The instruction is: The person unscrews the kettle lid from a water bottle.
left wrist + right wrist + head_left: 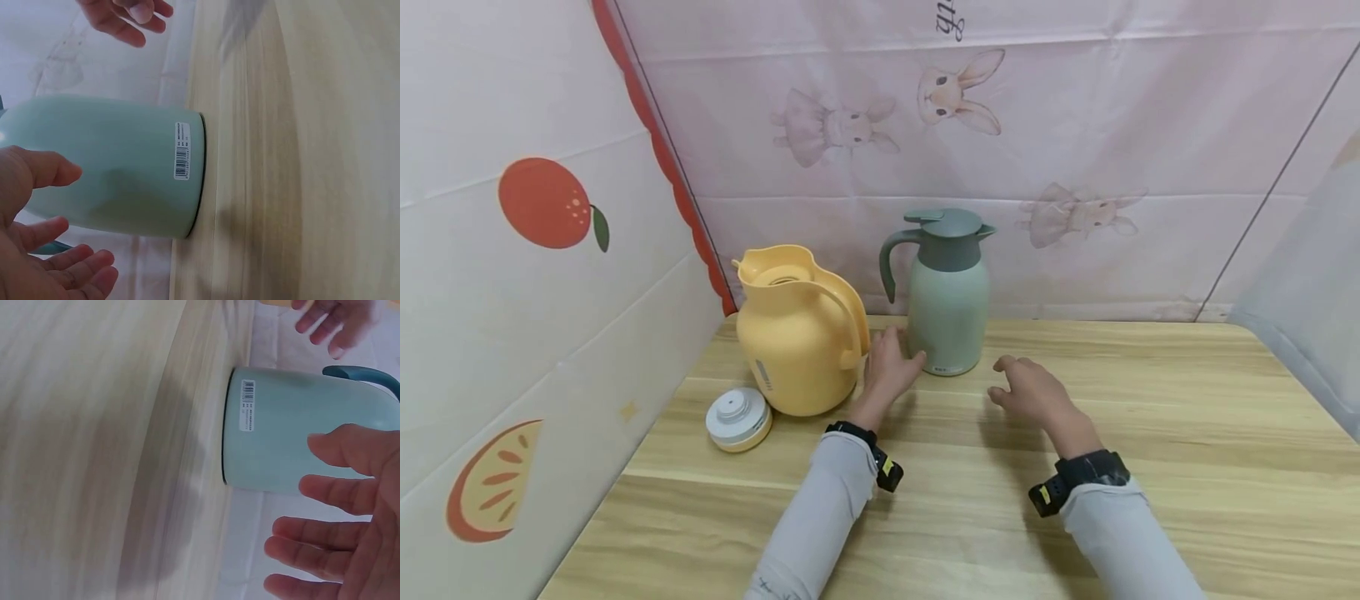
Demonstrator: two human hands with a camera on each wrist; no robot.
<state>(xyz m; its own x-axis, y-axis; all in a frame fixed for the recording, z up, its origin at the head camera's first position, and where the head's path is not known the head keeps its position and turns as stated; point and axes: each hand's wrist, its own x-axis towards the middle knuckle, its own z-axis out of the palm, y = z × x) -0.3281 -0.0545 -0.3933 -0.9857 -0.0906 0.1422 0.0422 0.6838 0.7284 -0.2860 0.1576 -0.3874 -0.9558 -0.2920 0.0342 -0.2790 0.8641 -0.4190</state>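
2 hands [891, 371] [1037, 396], each grip loosely spread and empty, flank 1 green jug [951, 312] beside 1 yellow jug [793, 346]

Small cloth-walled corner, home-like in decor, possibly staged; kind of building cannot be told. Far side: pink cloth [1097, 125] with printed rabbits [942, 98], fold creases showing. Left side: white cloth [475, 333] with fruit prints [542, 204], red scalloped border [664, 158] along far edge. Right side: pale sheet [1315, 283]. Between them, wood-grain tabletop [1187, 417]. Household ware on it: yellow jug [797, 350] at left, green jug [951, 308] towards far edge. Black wrist cameras [889, 473] suggest recording setup.
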